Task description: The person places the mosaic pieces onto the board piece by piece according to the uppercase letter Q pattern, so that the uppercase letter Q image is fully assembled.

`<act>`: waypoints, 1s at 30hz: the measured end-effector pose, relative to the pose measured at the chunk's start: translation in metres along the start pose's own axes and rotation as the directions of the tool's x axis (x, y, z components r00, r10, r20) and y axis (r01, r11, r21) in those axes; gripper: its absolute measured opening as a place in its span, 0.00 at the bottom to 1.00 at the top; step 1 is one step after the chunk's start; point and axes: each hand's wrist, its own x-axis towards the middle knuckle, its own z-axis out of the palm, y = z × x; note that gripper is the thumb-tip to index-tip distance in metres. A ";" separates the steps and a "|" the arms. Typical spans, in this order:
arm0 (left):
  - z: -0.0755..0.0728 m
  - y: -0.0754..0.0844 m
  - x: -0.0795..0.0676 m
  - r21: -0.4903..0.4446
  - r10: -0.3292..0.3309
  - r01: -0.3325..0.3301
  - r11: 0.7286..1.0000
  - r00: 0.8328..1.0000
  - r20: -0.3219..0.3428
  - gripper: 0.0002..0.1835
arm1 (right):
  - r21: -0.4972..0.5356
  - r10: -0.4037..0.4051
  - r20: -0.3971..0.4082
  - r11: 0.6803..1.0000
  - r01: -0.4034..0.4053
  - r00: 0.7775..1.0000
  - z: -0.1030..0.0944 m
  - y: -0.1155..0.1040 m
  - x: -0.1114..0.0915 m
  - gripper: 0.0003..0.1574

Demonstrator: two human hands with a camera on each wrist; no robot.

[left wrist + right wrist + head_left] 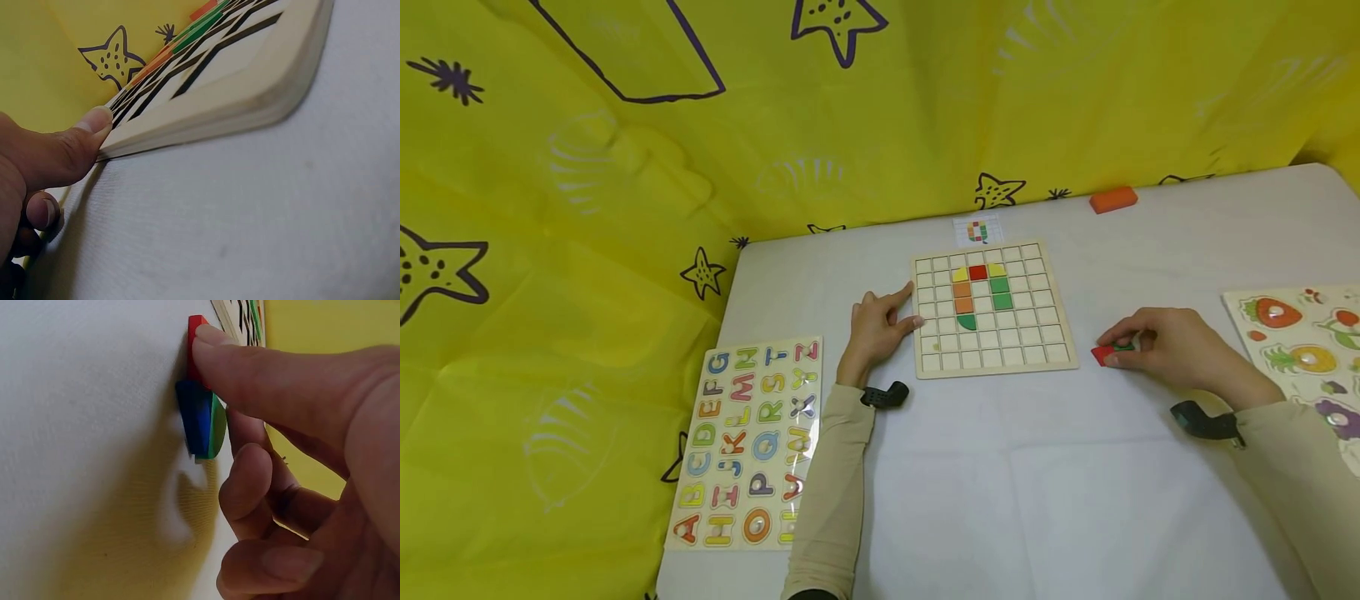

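Note:
A wooden grid board [996,371] lies on the table with several colored pieces set in its squares: yellow corners, a red square [977,272], orange squares [963,297] on the left, green ones [1002,292] on the right and a rounded green piece [966,322]. My left hand [874,329] touches the board's left edge, index finger and thumb stretched out to it. Right of the board, my right hand [1176,348] pinches a red block [196,353] between thumb and fingers, low over the tabletop. A blue block [196,415] and a green piece [217,427] sit right against it.
Behind the board is a small pattern card [987,240]. An orange block [1113,200] lies at the table's back edge. An alphabet puzzle [752,442] lies at left, a fruit puzzle [1292,333] at right. Yellow cloth [865,142] hangs behind and at the left.

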 end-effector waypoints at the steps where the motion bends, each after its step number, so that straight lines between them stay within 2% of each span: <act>1: 0.000 0.000 0.000 0.001 0.001 -0.001 1.000 1.000 -0.001 0.36 | -0.006 0.000 0.001 1.000 0.000 1.000 0.001 0.000 0.000 0.15; 12: 0.000 0.000 0.000 -0.001 0.001 -0.001 1.000 1.000 0.004 0.36 | -0.023 0.038 0.031 0.999 -0.037 0.999 0.002 -0.008 0.007 0.14; 21: -0.001 0.000 0.000 -0.002 0.012 -0.012 1.000 1.000 -0.001 0.36 | 0.082 0.013 0.004 0.997 -0.014 1.000 0.003 -0.011 0.017 0.09; 28: -0.001 0.000 0.000 -0.006 0.005 -0.005 1.000 1.000 0.005 0.36 | 0.165 0.111 0.097 0.978 -0.127 0.989 0.004 -0.017 0.025 0.15; 30: -0.001 -0.001 -0.001 -0.001 0.002 -0.002 1.000 1.000 0.008 0.36 | 0.183 0.130 0.103 0.972 -0.147 0.986 0.006 -0.020 0.027 0.15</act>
